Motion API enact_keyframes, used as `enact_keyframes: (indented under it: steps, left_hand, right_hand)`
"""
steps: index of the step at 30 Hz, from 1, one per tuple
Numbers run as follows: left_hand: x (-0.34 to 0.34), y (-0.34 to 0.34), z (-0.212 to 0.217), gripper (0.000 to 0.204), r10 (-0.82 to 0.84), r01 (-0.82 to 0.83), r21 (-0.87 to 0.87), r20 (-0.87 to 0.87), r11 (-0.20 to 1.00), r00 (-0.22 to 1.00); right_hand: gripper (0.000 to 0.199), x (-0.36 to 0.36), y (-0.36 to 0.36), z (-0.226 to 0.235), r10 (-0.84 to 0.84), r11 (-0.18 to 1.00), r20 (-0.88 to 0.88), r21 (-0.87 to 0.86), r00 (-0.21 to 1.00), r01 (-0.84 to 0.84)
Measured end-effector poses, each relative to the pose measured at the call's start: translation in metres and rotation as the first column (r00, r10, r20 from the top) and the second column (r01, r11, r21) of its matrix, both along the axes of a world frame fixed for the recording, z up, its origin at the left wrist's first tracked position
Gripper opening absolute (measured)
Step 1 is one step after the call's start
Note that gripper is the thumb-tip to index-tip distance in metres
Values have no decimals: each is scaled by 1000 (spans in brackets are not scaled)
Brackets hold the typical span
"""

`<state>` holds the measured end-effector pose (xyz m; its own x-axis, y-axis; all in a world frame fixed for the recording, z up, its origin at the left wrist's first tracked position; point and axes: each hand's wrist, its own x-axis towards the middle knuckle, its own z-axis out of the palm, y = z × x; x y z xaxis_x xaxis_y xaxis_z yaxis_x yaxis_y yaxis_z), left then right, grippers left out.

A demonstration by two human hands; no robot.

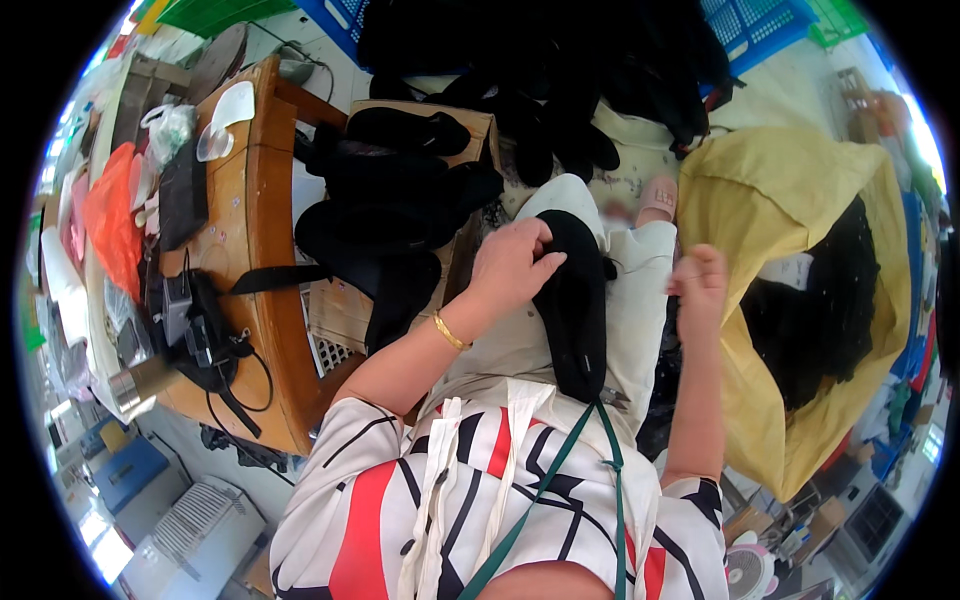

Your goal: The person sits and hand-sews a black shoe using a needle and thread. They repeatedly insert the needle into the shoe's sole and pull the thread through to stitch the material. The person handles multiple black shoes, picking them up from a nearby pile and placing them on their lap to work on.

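Across my lap, on pale cloth (640,300), lies a long black fabric shoe (575,310), its rounded end away from me. My left hand (515,262) grips its left edge near the far end, thumb and fingers closed on it. Off to the right, my right hand (700,285) is raised apart from the shoe with its fingers curled together; whatever they pinch, if anything, is too small to make out. A green cord (575,430) hangs down my front, and a small metal tool (615,396) lies by the shoe's near end, partly hidden.
Several black shoes (390,225) are heaped at the left over a cardboard box (480,135), beside a wooden table (265,180). On the right stands an open yellow sack (760,190) of black pieces (815,310). Farther off, dark shoes lie before a blue crate (760,35).
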<state>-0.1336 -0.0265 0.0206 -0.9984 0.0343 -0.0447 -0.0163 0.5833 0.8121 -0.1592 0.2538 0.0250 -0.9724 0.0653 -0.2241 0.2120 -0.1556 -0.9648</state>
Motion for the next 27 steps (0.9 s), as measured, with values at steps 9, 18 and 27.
enact_keyframes:
  steps: [9,18,27]
  left_hand:
    - [25,21,8,18,-223,85,-458,-257,885,940]
    - [26,29,9,41,-44,24,-329,-54,944,998]
    - [-6,8,11,32,-344,186,-358,-450,915,824]
  right_hand:
    - [18,-2,-81,3,831,198,-10,940,557,-278]
    - [19,-8,-101,5,343,858,-302,486,889,-165]
    - [29,-7,-105,37,177,800,-30,-578,984,-162]
